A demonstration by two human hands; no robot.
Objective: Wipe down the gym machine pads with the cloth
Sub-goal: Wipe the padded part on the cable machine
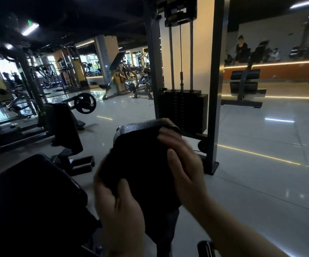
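A black padded machine pad (131, 129) stands tilted in front of me at the centre. A dark cloth (140, 167) lies spread over most of its face and is hard to tell from the pad in the dim light. My left hand (118, 210) grips the cloth's lower left edge, thumb on top. My right hand (183, 160) lies flat on the cloth at the pad's right side, fingers reaching to its upper edge. A second large black pad (29, 197) fills the lower left.
A grey weight-stack tower (183, 110) with steel guide rods rises just behind the pad. Another black padded machine (61, 123) stands to the left. Glossy tiled floor (261, 173) stretches to the right. A mirror shows a person (241, 50) far off.
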